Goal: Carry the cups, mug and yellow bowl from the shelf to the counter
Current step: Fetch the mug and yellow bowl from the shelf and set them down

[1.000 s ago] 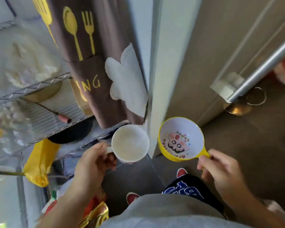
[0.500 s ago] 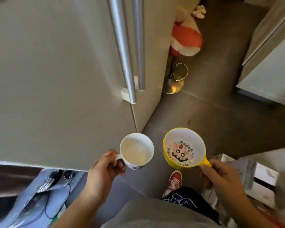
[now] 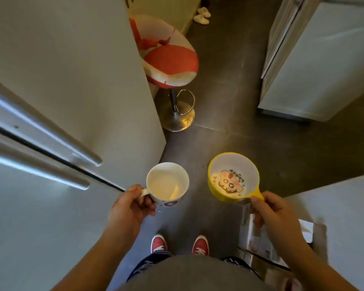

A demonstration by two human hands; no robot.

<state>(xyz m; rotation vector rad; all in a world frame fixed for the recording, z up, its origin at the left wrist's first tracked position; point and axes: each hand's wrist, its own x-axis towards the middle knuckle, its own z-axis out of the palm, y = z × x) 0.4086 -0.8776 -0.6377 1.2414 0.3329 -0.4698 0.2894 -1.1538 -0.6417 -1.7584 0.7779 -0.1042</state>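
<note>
holding both upright over the floor: left hand [image 3: 130, 206] closed round the mug [image 3: 167, 183] handle, right hand [image 3: 271, 208] pinching the yellow bowl [image 3: 233, 177] handle. mug sits nearest the fridge [image 3: 61, 91]; bowl beside it, apart.

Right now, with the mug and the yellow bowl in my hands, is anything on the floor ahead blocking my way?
The dark floor straight ahead looks open. A red and white bar stool stands ahead to the left beside the fridge, off the direct line. Which surface is the counter cannot be told.
</note>
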